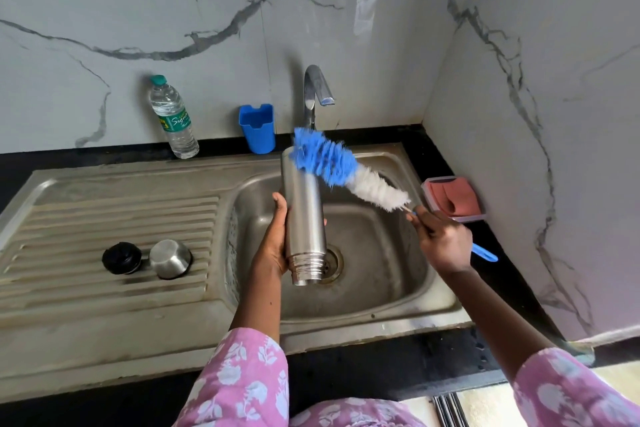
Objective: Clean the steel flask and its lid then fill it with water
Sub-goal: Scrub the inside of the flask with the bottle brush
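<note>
Left hand (273,241) grips matte steel flask (304,215); right hand (445,243) grips blue-white brush (334,163).

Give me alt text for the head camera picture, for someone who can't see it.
Over a steel sink basin, a left hand holds a cylindrical steel flask while the right hand grips a blue-handled bottle brush, its blue bristles against the flask's far end. A black round stopper and a steel cup lid sit on the drainboard.
</note>
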